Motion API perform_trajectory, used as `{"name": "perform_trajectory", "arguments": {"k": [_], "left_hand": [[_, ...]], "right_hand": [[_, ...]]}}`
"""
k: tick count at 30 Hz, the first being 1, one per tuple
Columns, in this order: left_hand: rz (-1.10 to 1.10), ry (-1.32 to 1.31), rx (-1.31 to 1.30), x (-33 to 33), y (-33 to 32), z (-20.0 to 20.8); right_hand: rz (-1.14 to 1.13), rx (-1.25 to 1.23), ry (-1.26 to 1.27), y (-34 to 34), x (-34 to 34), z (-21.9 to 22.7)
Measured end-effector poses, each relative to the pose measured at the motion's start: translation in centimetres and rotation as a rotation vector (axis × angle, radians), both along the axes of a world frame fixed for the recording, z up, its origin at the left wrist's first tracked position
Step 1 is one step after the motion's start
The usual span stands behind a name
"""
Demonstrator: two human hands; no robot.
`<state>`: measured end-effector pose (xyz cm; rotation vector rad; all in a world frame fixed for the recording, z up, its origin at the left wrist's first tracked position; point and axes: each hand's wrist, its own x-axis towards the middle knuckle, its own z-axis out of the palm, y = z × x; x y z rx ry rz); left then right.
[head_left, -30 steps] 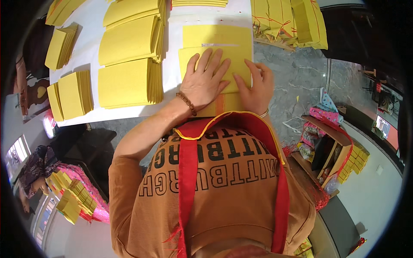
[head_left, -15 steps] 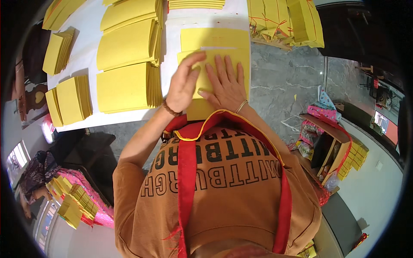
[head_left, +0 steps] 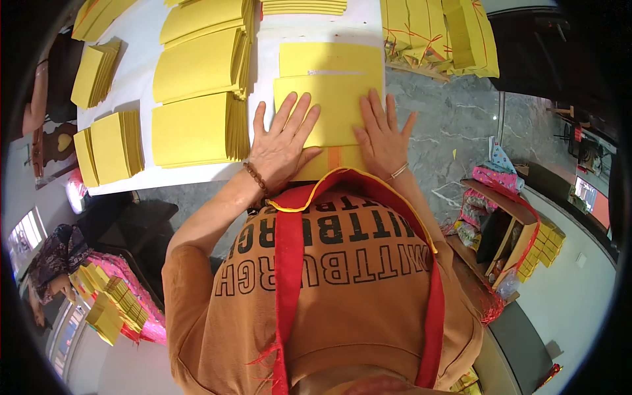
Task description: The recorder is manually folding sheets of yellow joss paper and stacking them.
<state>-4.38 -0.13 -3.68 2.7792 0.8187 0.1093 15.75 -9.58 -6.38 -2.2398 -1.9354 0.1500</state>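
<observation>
In front of me lies a flat yellow paper piece (head_left: 336, 108), overlapping another yellow sheet (head_left: 329, 58) on its far side. A narrow whitish strip (head_left: 342, 72) shows where they meet. Toward my body, more yellow paper with an orange band (head_left: 334, 157) sticks out from beneath. My left hand (head_left: 282, 145) rests on the paper's left edge, fingers spread. At the right edge lies my right hand (head_left: 385, 137), also open, its thumb and inner fingers on or beside the paper. Neither hand grips anything.
Piles of folded yellow paper (head_left: 191, 128) line the left of the white table (head_left: 197, 176), with smaller bundles (head_left: 115, 148) farther left. Yellow packs with red string (head_left: 421, 29) stand beyond its right edge. A wooden shelf unit (head_left: 507, 197) is at the right. Another person's arm (head_left: 60, 286) shows far left.
My hands have moved apart: the right slid from the paper's middle to its right edge. My left hand, raised and curled before, now lies spread at the left edge.
</observation>
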Motion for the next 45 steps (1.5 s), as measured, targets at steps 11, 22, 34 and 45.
{"name": "perform_trajectory", "arguments": {"k": [11, 22, 34, 45], "left_hand": [[-0.296, -0.073, 0.433, 0.5, 1.4, 0.7], [0.118, -0.282, 0.603, 1.8, 3.9, 4.9], [0.171, -0.249, 0.172, -0.1, 1.5, 1.7], [0.117, -0.293, 0.144, 1.0, 0.5, 1.3]], "right_hand": [[-0.101, 0.165, 0.229, -0.3, 1.2, 3.3], [-0.093, 0.244, 1.426, 11.0, 6.1, 7.4], [-0.389, 0.12, 1.154, 29.1, 8.0, -1.4], [-0.219, -0.127, 0.343, 31.1, 8.8, -1.4]]}}
